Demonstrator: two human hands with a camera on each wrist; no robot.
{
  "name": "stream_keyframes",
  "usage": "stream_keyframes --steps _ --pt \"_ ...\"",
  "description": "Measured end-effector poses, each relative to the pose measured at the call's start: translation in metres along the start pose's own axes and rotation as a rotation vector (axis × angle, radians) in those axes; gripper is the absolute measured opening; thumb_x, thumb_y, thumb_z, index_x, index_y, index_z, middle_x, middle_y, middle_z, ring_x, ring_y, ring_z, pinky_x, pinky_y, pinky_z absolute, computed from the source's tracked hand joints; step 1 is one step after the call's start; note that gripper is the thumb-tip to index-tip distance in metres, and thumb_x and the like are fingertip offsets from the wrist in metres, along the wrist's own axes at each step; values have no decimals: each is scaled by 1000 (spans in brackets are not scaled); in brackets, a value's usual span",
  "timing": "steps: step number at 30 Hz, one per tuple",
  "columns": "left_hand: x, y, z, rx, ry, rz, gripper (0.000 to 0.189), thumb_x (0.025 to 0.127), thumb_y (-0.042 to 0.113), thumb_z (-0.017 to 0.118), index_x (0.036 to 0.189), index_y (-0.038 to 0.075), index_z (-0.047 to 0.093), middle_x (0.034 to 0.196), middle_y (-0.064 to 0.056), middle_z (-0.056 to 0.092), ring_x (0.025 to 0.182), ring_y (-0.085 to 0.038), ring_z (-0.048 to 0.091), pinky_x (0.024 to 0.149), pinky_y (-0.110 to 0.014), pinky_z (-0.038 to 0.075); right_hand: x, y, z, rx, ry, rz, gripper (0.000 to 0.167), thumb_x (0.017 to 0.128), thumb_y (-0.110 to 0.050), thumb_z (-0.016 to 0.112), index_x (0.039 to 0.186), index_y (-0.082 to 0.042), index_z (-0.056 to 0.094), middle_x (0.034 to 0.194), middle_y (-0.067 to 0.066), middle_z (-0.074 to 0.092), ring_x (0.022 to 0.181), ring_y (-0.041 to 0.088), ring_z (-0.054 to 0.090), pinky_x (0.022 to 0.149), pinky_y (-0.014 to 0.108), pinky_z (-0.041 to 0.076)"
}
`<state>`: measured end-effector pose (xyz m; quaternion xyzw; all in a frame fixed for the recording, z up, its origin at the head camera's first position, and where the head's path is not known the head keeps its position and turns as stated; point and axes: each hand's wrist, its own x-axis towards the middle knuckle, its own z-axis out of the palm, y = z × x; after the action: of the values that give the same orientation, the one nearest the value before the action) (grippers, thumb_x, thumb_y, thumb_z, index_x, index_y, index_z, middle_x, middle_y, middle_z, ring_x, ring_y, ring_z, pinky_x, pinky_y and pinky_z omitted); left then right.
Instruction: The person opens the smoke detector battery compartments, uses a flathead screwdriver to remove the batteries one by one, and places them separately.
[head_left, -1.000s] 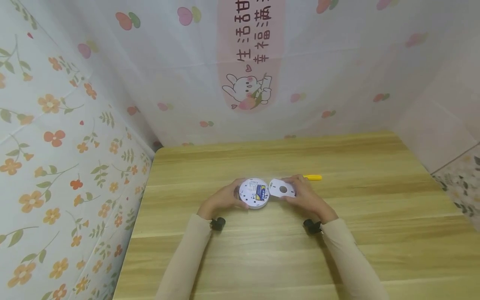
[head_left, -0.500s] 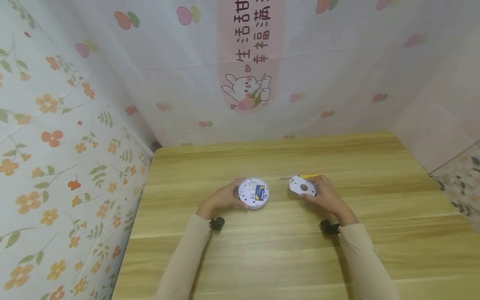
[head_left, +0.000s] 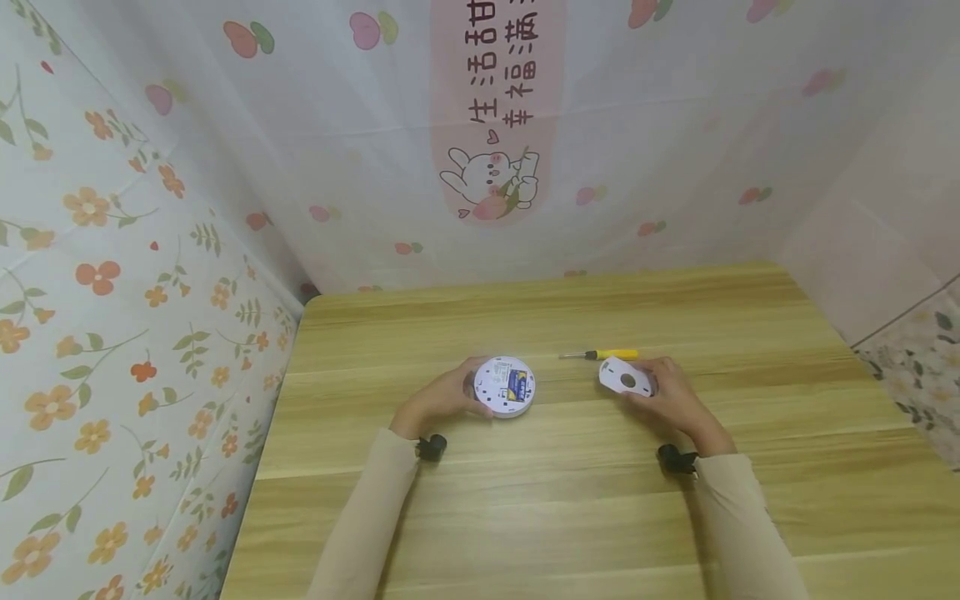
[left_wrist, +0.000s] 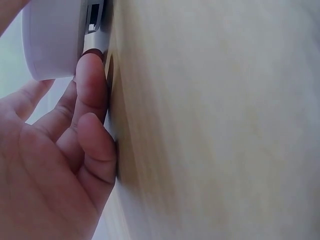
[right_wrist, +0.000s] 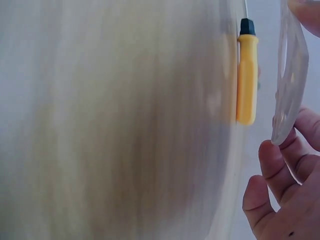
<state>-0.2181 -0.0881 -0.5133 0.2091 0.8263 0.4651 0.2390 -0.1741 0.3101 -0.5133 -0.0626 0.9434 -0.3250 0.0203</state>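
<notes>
My left hand grips the left side of a round white smoke detector, whose back faces up with a blue and yellow battery showing. In the left wrist view, fingers reach under the detector's white casing, close above the table. Farther right, my right hand holds a white mounting plate with a round hole in its middle. The right wrist view shows that plate edge-on, pinched between thumb and fingers above the table. Just behind it lies a screwdriver with a yellow handle.
The wooden table spreads around both hands. A patterned curtain hangs along its back edge, and a flowered one stands along the left side. A black wrist camera is strapped on each arm.
My right hand has carried the mounting plate rightward, away from the detector. The screwdriver's shaft, hidden before, is now in sight. The left hand still holds the detector in place.
</notes>
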Motion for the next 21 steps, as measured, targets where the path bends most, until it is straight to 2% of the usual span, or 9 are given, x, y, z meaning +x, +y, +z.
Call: stream_keyframes --steps 5,11,21 --pt "0 0 1 4 0 -6 97 69 29 87 150 28 32 153 -1 37 144 -27 30 118 -54 18 -6 3 -6 0 -22 24 60 80 -22 74 127 9 51 123 30 46 106 37 44 80 35 36" --pt "0 -4 -1 8 -3 -14 97 68 31 87 149 32 32 153 0 38 143 -26 31 118 -53 20 -10 7 -8 -40 -25 2 62 79 -23 75 124 12 52 118 30 49 106 39 43 82 39 36" --pt "0 -4 1 2 1 -24 97 69 33 86 149 34 31 152 1 39 142 -24 33 118 -50 21 -11 18 -8 -118 -64 -17 62 76 -29 77 121 10 56 116 29 52 106 40 43 86 46 35"
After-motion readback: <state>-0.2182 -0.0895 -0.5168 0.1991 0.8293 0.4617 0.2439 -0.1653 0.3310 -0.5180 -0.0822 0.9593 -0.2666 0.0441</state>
